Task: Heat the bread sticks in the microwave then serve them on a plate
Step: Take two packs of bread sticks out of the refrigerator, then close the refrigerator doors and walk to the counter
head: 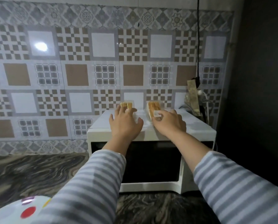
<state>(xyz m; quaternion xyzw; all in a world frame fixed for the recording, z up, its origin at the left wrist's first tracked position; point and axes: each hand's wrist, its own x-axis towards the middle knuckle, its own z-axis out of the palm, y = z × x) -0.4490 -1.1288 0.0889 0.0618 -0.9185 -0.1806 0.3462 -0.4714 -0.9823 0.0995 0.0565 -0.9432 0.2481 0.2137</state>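
Note:
A white microwave [151, 185] with a dark door, shut, stands on the counter against the tiled wall. Two clear packs of bread sticks lie on its top. My left hand [125, 124] lies over the left pack [126, 105], fingers spread on it. My right hand [169, 122] grips the right pack [152, 109], thumb beside its white label. A white plate with coloured dots [20, 212] shows at the bottom left corner, partly behind my left sleeve.
Dark marbled counter [30, 173] spreads to the left of the microwave. A black cable [198, 46] hangs down the wall at the right, above a plug and a bag [192, 97] behind the microwave. A dark wall [256, 94] closes the right side.

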